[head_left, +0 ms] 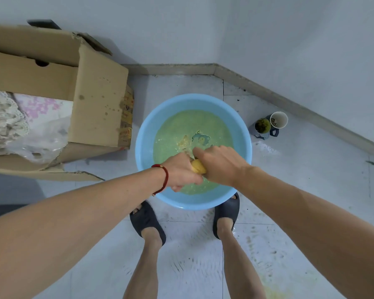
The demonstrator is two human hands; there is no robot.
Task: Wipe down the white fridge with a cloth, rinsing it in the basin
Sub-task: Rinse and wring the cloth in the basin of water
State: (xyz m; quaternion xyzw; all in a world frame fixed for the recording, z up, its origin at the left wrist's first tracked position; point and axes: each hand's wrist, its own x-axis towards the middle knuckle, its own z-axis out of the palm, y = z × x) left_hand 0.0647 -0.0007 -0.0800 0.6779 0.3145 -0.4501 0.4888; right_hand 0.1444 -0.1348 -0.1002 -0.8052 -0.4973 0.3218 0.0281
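Both hands (200, 167) grip a bunched yellow cloth (198, 166) over the basin (147, 134).

The basin (193, 100) is light blue and holds cloudy green water (181, 126). The cloth (198, 166) is yellow. A red cord bracelet (162, 178) circles the left wrist. The slippers (146, 221) are dark navy. On the left, the cardboard box (95, 100) is plain brown, with white fabric (39, 106) printed in pink flowers inside. The floor tiles (300, 169) are pale grey with dark scuffs.
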